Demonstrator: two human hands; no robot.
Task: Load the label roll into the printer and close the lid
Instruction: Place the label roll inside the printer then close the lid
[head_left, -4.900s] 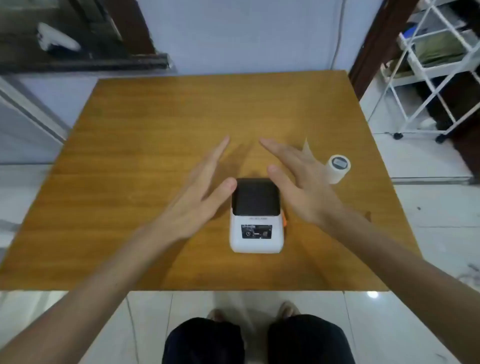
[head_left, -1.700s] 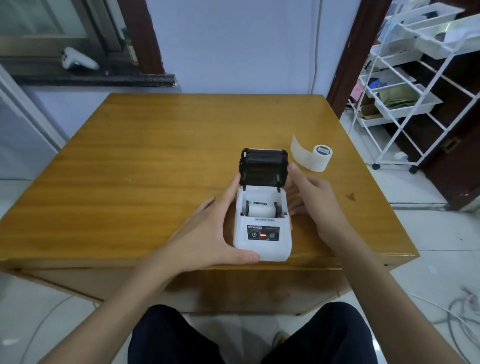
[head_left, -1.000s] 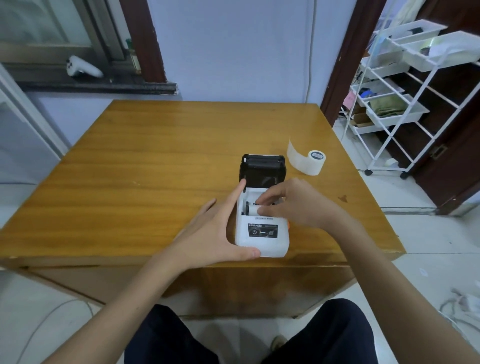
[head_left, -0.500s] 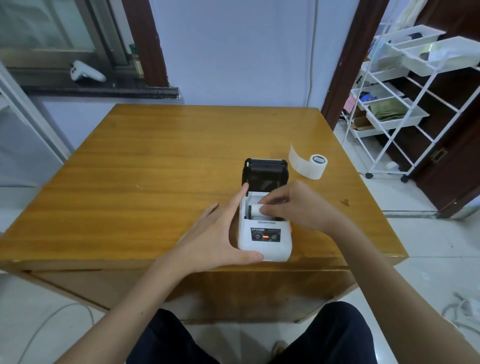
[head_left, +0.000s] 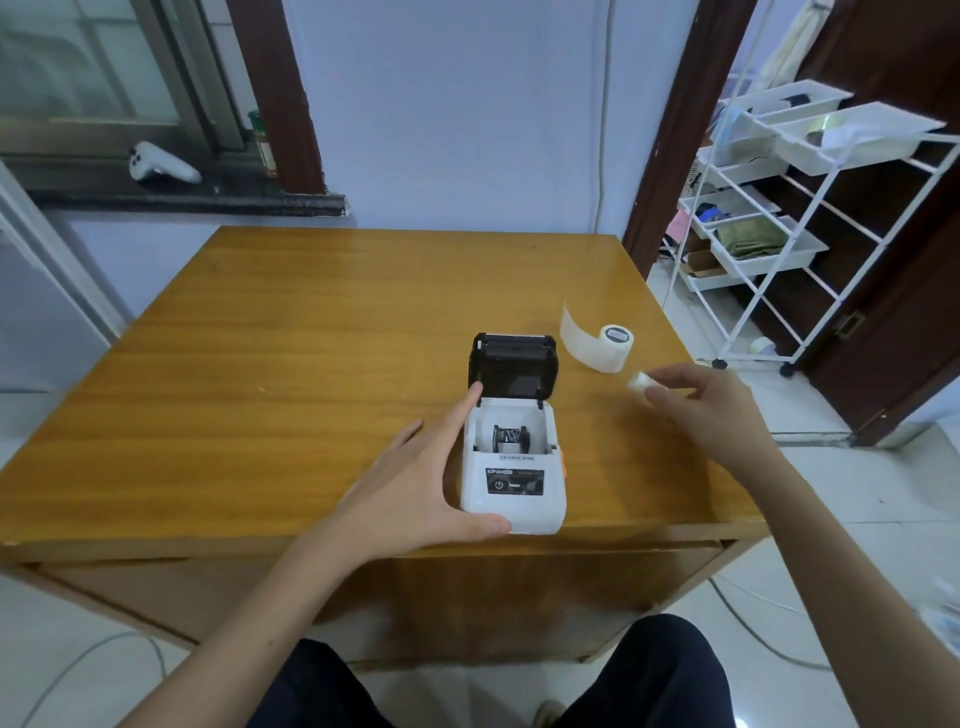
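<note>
Near the table's front edge our left hand braces the printer, fingers spread, lid up, bay bare. Our right hand pinches a small white core, blurred, right of it. Label roll lies just beyond. Next, we judge: drop core, fetch roll.

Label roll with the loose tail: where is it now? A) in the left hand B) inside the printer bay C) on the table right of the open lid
C: the label roll stands on the table, right of the printer's raised lid.
</note>
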